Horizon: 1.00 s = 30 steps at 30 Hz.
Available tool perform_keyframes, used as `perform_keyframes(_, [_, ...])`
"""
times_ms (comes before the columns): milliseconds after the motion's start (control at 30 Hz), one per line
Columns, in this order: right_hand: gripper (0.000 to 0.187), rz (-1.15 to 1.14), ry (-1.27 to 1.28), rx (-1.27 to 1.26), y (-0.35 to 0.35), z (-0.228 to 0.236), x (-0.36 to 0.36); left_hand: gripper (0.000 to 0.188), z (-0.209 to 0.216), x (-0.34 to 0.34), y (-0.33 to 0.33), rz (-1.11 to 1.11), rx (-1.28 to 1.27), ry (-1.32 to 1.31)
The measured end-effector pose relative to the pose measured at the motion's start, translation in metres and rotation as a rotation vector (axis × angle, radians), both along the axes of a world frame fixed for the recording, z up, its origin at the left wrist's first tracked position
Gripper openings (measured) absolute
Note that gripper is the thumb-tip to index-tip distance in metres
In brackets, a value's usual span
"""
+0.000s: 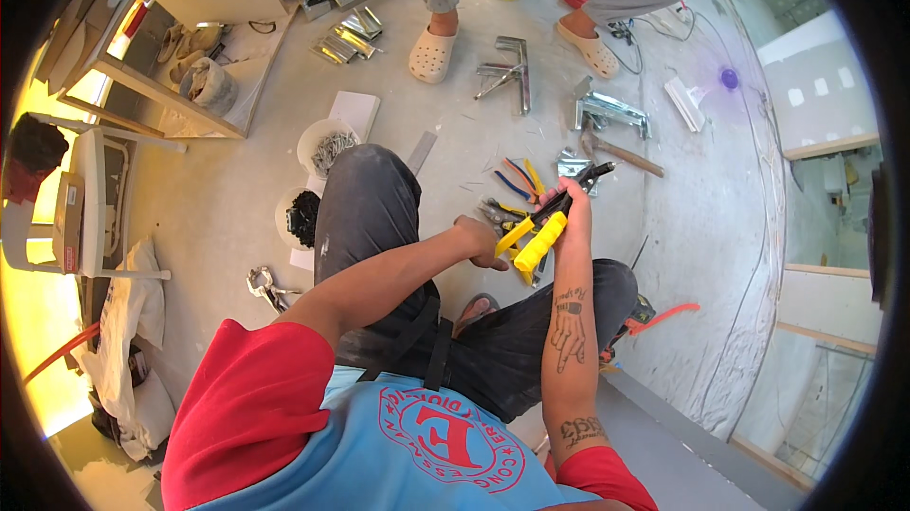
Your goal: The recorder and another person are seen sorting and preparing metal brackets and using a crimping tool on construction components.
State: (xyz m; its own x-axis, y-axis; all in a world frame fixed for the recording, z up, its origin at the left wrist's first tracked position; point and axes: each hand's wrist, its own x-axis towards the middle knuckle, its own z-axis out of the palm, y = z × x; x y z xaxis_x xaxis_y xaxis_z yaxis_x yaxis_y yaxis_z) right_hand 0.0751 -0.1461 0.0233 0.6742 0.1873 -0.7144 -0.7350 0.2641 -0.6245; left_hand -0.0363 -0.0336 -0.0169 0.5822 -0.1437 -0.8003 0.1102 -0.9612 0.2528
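Note:
My right hand [571, 196] is closed around the black head of a hand riveter [542, 243] with yellow grips, its nose pointing away to the upper right. Beside the grips is my left hand [482, 244], fingers stretched out; I cannot tell whether it touches the nearer grip. Just beyond the hands, pliers [518, 181] with orange, blue and yellow handles lie on the floor. Partly covered by the riveter and my left hand are other dark tools [497, 211]. A shiny folded metal piece [573, 164] sits behind the riveter's nose.
A hammer [626, 155] and metal brackets [517, 80] lie ahead. A co-worker in cream clogs [432, 56] sits opposite. Left of my knee stand tubs of silver fasteners [332, 152] and black screws [302, 218], near a locking clamp [269, 289]. Metal pieces [349, 35] are piled farther off.

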Motion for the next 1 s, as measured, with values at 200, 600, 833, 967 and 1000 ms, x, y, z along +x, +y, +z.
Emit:
perform_keyframes(200, [0.024,0.011,-0.006,0.004,0.001,0.002,-0.001,0.077,-0.001,-0.001,0.001,-0.001,-0.001,-0.003])
perform_keyframes(600, [0.026,0.013,-0.001,0.042,-0.003,-0.01,0.005,0.076,0.006,0.0,0.001,0.015,-0.006,-0.015])
perform_keyframes(833, [0.023,-0.019,0.041,0.168,-0.005,-0.008,0.004,0.037,0.111,-0.03,0.019,0.269,-0.06,-0.903])
perform_keyframes(967, [0.022,-0.035,0.038,0.148,-0.012,-0.005,0.007,0.036,0.235,-0.066,-0.02,0.437,-1.896,-0.029])
perform_keyframes(1000, [0.021,-0.055,0.035,0.098,-0.01,-0.002,0.007,0.04,0.247,-0.083,-0.038,0.407,-2.252,0.323])
